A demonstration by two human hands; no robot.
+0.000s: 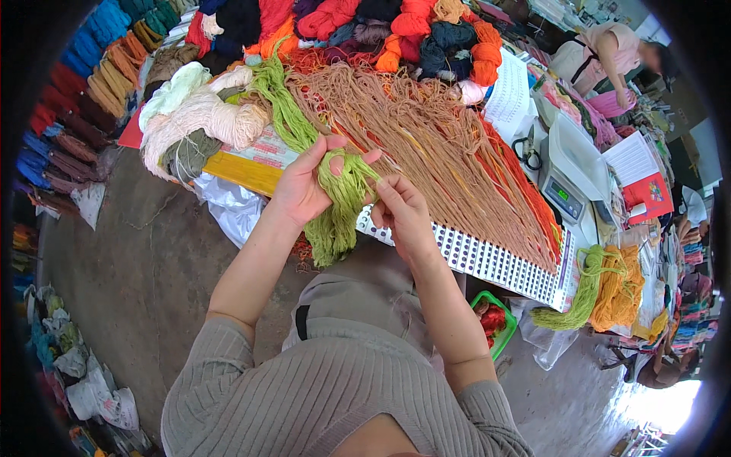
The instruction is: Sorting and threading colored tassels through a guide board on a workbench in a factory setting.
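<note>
A skein of yellow-green yarn (335, 221) hangs from my left hand (301, 186). The fingers pass into the skein and hold it up, its lower loops dangling past the table edge. My right hand (403, 217) pinches a few green strands at the skein's right side between thumb and fingertips. Behind my left hand, a longer green hank (282, 107) lies across the table. To the right spreads a wide layer of brown yarn strands (426, 152), with red and orange yarn under it. The near strand ends lie by a white strip with rows of dark holes (495, 263).
Heaped skeins (411, 30) line the table's back; pale hanks (198, 114) lie left. A digital scale (567, 194) and scissors (527, 152) stand right, beyond them a person in pink (609, 53). Below, a green basket (502, 343) sits by the table; yarn racks (84, 145) stand left.
</note>
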